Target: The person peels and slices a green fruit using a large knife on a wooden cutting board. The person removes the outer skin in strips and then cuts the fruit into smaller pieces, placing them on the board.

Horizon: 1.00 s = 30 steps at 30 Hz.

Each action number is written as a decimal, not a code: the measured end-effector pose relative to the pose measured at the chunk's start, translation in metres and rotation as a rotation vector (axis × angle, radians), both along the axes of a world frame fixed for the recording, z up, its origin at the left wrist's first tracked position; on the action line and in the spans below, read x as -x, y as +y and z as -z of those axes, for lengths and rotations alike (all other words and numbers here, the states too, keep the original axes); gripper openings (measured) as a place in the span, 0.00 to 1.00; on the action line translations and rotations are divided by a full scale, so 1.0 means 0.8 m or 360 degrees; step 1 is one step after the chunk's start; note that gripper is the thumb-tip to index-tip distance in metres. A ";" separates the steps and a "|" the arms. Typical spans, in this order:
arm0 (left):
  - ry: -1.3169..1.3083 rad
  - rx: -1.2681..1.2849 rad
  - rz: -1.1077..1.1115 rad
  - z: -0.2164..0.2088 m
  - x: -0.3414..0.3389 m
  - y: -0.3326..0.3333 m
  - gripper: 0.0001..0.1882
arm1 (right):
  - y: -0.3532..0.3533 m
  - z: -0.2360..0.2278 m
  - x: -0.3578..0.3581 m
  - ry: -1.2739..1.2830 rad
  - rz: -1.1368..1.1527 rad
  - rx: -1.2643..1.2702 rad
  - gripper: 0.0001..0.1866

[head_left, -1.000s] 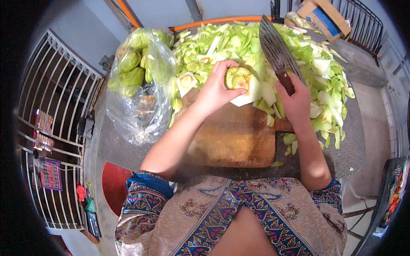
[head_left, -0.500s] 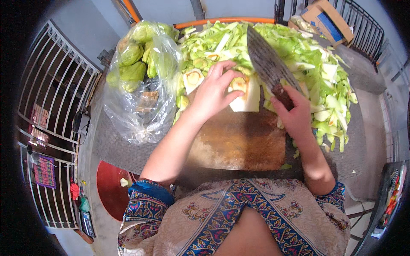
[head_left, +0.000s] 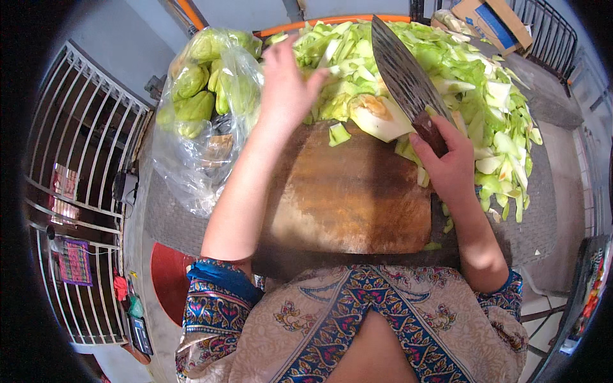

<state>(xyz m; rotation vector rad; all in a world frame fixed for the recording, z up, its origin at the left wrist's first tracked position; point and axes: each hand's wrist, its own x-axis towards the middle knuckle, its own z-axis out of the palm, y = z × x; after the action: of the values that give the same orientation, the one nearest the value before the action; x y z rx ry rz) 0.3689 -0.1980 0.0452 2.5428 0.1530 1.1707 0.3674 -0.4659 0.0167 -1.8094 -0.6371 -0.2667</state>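
Note:
My right hand (head_left: 449,156) grips the dark wooden handle of a large kitchen knife (head_left: 403,67). Its broad, streaked blade points up and away from me over the cut pieces. My left hand (head_left: 288,89), slightly blurred, is raised at the pile's left side, thumb and fingers apart, with nothing visible in it. A cut piece of chayote (head_left: 381,119) with a pale core hollow lies at the far edge of the wooden cutting board (head_left: 345,204), left of the knife. One small green-edged chunk (head_left: 338,134) sits beside it. Behind spreads a heap of pale green chayote slices (head_left: 491,102).
A clear plastic bag (head_left: 220,150) of whole green chayotes (head_left: 193,107) stands at the left. On the floor by my left elbow is a red basin (head_left: 169,281). An open cardboard box (head_left: 493,25) lies far right. White metal bars (head_left: 76,210) line the left side.
My left hand has let go of the chayote and moved left and away. The chayote piece now lies tilted by the blade. The knife stays in my right hand, shifted slightly.

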 end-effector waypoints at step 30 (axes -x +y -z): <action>0.1011 -0.0229 0.0538 0.024 0.106 -0.070 0.53 | 0.003 0.006 0.011 0.0019 -0.0094 0.0152 0.14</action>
<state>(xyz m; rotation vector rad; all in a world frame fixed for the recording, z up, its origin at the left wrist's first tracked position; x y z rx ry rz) 0.2843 -0.2544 0.0261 2.8314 -0.2139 0.2379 0.3585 -0.4638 0.0118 -1.8788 -0.7043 -0.1882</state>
